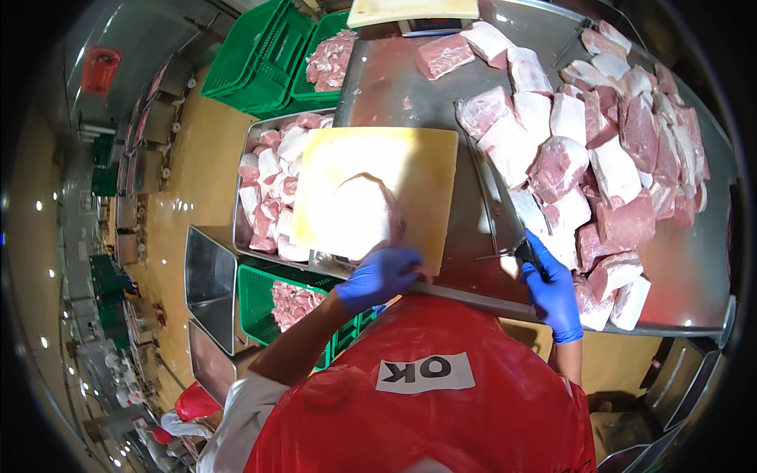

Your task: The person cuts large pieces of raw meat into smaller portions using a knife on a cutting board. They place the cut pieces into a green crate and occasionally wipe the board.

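Observation:
On the yellow cutting board [430,181] lies a thick piece of meat [359,217], its pale fat side washed out by glare. My left hand [380,277], in a blue glove, is at the board's near edge, just below the meat. Its fingers are curled; whether something small is in them is hidden. To the right, my blue-gloved right hand [553,296] grips a knife [505,201] by its dark handle, the long blade pointing away over the steel table beside the meat pile. A thin metal rod with a crosspiece [490,256] shows beside the blade.
Many meat blocks [623,169] cover the right of the steel table [386,87]. Left of the board stands a metal tray [236,209] of cut chunks. Green crates [256,59] stand behind it; another green crate [252,303] with trimmings is nearer me. A scale [432,26] is at the back.

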`<control>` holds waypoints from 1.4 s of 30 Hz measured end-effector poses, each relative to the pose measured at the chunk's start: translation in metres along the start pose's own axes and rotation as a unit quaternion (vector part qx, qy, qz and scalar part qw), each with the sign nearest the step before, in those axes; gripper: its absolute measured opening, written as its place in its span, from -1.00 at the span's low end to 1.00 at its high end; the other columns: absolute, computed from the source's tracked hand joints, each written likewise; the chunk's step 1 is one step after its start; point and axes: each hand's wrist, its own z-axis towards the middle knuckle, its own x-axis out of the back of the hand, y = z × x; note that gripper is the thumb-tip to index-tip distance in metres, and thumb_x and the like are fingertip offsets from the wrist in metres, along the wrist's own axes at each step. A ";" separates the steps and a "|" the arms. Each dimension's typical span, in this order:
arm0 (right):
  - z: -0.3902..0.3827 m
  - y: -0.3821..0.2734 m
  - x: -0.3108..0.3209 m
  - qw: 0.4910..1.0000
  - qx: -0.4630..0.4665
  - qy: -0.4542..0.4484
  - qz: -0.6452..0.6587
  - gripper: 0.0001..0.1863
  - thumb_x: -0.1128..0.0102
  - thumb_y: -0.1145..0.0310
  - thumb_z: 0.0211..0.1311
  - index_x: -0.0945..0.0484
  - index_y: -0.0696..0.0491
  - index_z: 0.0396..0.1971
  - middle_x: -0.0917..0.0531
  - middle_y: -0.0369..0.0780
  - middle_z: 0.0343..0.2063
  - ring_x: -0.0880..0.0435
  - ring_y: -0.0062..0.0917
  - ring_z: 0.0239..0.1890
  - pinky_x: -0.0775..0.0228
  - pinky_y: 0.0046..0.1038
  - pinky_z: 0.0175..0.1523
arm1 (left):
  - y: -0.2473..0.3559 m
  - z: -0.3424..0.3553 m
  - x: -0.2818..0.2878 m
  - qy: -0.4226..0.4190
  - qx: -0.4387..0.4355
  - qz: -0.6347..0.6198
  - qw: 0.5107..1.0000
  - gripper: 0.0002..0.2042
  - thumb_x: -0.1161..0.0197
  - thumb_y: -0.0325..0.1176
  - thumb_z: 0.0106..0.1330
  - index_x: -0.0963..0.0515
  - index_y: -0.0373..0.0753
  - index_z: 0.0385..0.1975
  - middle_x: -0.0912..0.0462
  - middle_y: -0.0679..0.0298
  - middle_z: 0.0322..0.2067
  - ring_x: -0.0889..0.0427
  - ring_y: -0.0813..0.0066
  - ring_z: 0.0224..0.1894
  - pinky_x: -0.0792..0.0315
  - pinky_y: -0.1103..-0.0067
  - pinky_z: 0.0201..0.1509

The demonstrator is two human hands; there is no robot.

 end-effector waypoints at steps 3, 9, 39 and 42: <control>0.006 0.023 -0.015 1.000 -0.002 -0.017 -0.015 -0.37 -0.23 0.53 0.45 -0.45 -0.01 0.51 -0.77 -0.33 -0.01 -0.60 -0.76 -0.15 -0.49 -0.61 0.01 | -0.019 -0.066 0.024 0.049 0.120 -0.061 0.990 -0.78 -0.35 -0.27 0.49 -0.75 -0.19 0.00 -0.74 0.28 -0.20 -0.65 0.51 -0.20 -0.54 0.52 -0.05; 0.015 -0.019 -0.055 0.993 0.052 -0.082 -0.066 -0.36 -0.22 0.55 0.46 -0.43 -0.02 0.53 -0.76 -0.31 -0.04 -0.60 -0.76 -0.19 -0.55 -0.58 0.00 | -0.229 -0.250 -0.010 0.268 0.306 -0.001 0.914 -0.78 -0.47 -0.30 0.41 -0.75 -0.27 -0.07 -0.82 0.16 -0.18 -0.78 0.33 -0.14 -0.64 0.45 0.04; -0.059 -0.032 -0.109 0.986 0.085 -0.079 -0.116 -0.34 -0.06 0.54 0.55 -0.34 -0.15 0.59 -0.66 -0.36 -0.38 -0.41 -0.82 -0.60 -0.32 -0.67 -0.48 | -0.207 -0.159 0.029 0.513 0.076 0.055 0.853 -0.67 -0.41 -0.35 0.37 -0.67 -0.31 0.08 -0.74 -0.06 -0.03 -0.73 -0.09 0.02 -0.60 0.23 0.12; -0.055 -0.025 -0.112 0.946 0.206 -0.159 -0.191 -0.37 -0.18 0.62 0.48 -0.43 -0.02 0.52 -0.76 -0.20 0.11 -0.61 -0.73 -0.31 -0.57 -0.54 -0.18 | -0.194 -0.139 0.055 0.527 -0.018 0.039 0.849 -0.75 -0.43 -0.42 0.35 -0.70 -0.30 -0.01 -0.76 0.00 -0.10 -0.77 0.02 -0.01 -0.62 0.29 0.10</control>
